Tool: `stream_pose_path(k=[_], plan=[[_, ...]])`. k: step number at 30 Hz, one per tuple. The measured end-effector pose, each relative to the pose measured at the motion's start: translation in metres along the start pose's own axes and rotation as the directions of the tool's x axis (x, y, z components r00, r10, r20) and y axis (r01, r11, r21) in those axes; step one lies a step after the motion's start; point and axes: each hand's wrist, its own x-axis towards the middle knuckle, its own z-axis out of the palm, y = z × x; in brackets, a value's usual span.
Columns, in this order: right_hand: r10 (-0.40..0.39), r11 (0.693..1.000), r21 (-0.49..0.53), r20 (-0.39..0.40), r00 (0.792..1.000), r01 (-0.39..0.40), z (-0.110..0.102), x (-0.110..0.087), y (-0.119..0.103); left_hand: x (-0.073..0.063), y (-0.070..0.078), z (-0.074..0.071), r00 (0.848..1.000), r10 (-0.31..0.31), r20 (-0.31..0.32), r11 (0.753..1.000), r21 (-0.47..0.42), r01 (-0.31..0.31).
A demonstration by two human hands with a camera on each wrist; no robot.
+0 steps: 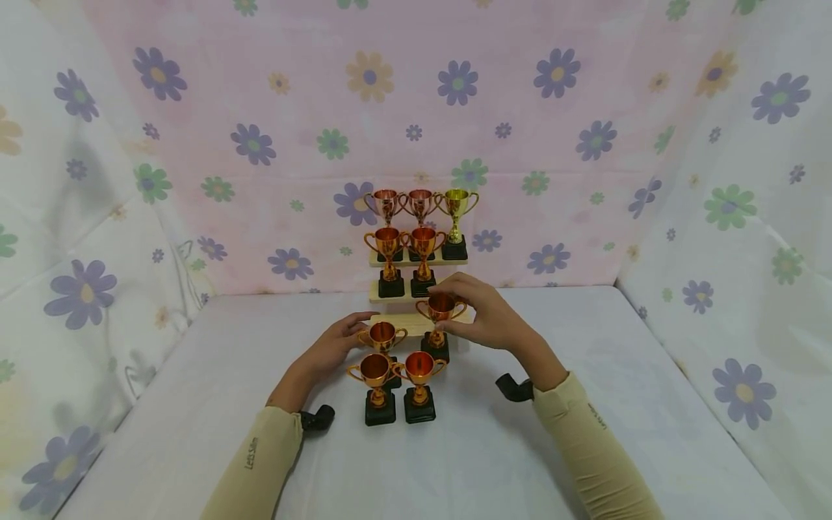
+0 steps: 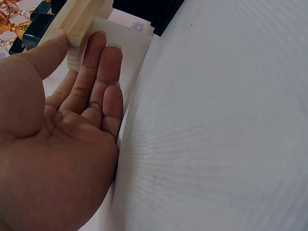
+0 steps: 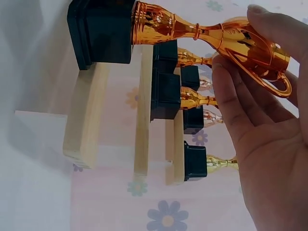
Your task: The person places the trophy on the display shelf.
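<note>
My right hand (image 1: 487, 312) pinches the cup of an orange-gold trophy (image 1: 441, 309) between thumb and fingers. Its black base (image 3: 103, 31) is close over the lowest board (image 3: 86, 115) of a three-step wooden shelf, near the right end. At the shelf's left end, my left hand (image 1: 333, 349) grips the tip of the lowest board (image 2: 81, 26), thumb on one face and fingers on the other. Three more orange-gold trophies stand on the table before the shelf: one (image 1: 383, 335) by the left hand, partly hidden, and two in front, left (image 1: 375, 370) and right (image 1: 419, 368).
On the middle step stand two orange-gold trophies (image 1: 388, 245). The top step bears two rose-coloured trophies (image 1: 386, 204) and a yellow-gold trophy (image 1: 458, 209) at right. A white cloth covers the table (image 1: 585, 448). Flowered fabric (image 1: 416, 87) walls the back and sides.
</note>
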Motion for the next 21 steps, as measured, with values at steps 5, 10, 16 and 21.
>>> stream_pose_path(k=[5, 10, 16, 21], plan=[[-0.012, 1.0, 0.019, -0.05, 0.999, 0.013, -0.005, 0.0, 0.002, 0.001, 0.0, 0.0, 1.0, 0.001, 0.004, 1.0, 0.003, -0.001], [-0.011, 1.0, 0.019, -0.091, 0.996, 0.012, -0.009, 0.0, 0.002, 0.001, 0.0, 0.0, 1.0, -0.011, -0.003, 1.0, 0.006, 0.011], [-0.005, 1.0, 0.021, -0.142, 0.99, 0.009, -0.014, 0.001, 0.003, 0.0, -0.001, 0.0, 1.0, -0.008, -0.006, 1.0, 0.011, 0.008], [0.025, 0.999, 0.05, -0.17, 0.985, -0.017, -0.017, 0.0, 0.004, 0.001, -0.003, 0.0, 1.0, -0.005, -0.006, 1.0, 0.009, 0.005]])
